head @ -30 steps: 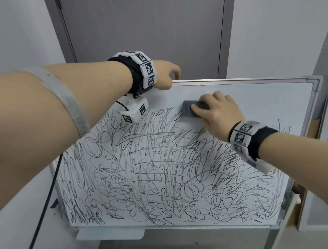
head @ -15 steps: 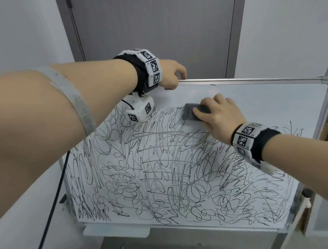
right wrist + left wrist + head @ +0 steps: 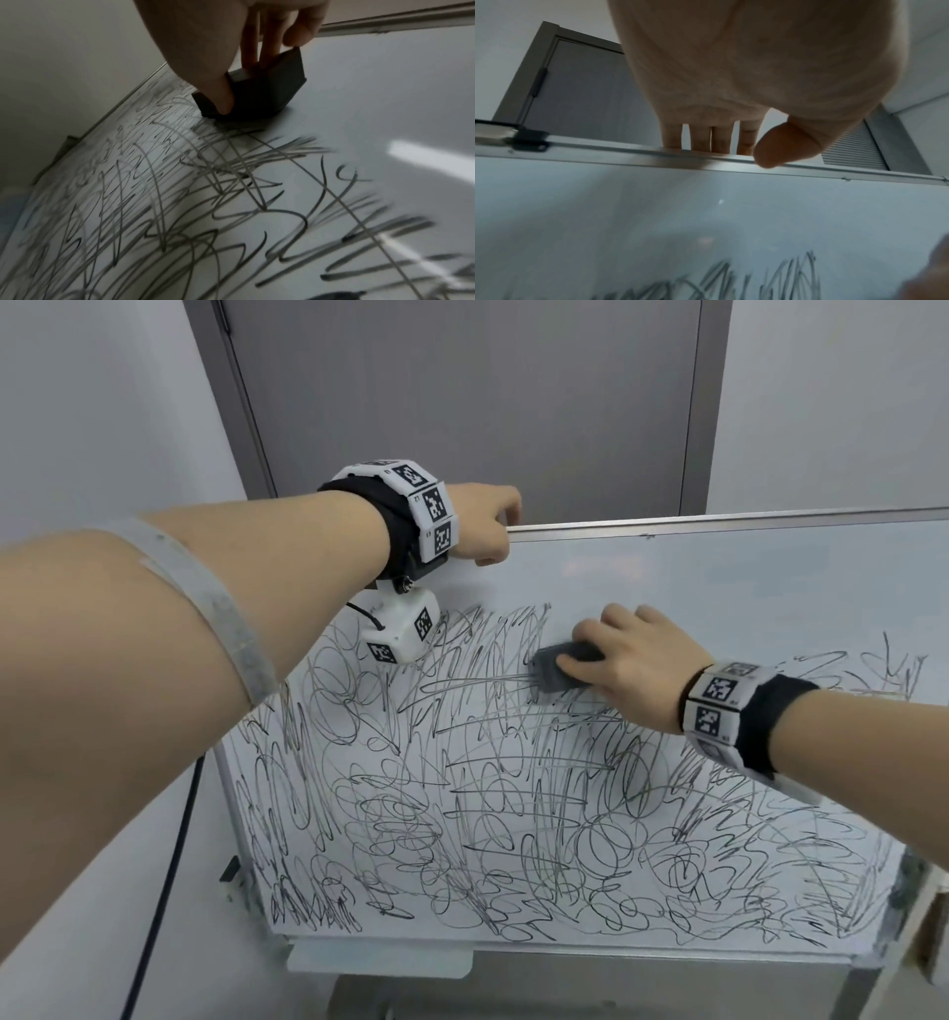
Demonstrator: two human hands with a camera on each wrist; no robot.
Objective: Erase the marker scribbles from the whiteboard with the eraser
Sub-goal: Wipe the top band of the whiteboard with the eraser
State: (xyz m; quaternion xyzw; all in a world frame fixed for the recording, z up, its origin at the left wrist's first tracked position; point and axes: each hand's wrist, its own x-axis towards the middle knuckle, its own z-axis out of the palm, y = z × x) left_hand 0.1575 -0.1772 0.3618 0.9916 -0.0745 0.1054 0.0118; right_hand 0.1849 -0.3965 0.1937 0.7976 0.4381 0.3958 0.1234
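A tilted whiteboard (image 3: 719,577) is covered with black marker scribbles (image 3: 513,803) over its middle and lower part; its top band is clean. My right hand (image 3: 621,654) grips a dark grey eraser (image 3: 557,667) and presses it flat on the board at the scribbles' upper edge. In the right wrist view the thumb and fingers pinch the eraser (image 3: 259,89) from both sides. My left hand (image 3: 488,526) grips the whiteboard's metal top rim (image 3: 628,149), fingers hooked behind it and thumb (image 3: 775,148) in front.
A grey door (image 3: 462,403) stands behind the board, with white walls either side. A marker tray (image 3: 380,960) hangs under the bottom edge. A black cable (image 3: 169,865) runs down at the left. The board's stand leg (image 3: 883,994) shows at lower right.
My right hand has slid the eraser down and slightly left into the top of the scribbles. The left hand keeps its hold on the top rim; the head view has shifted.
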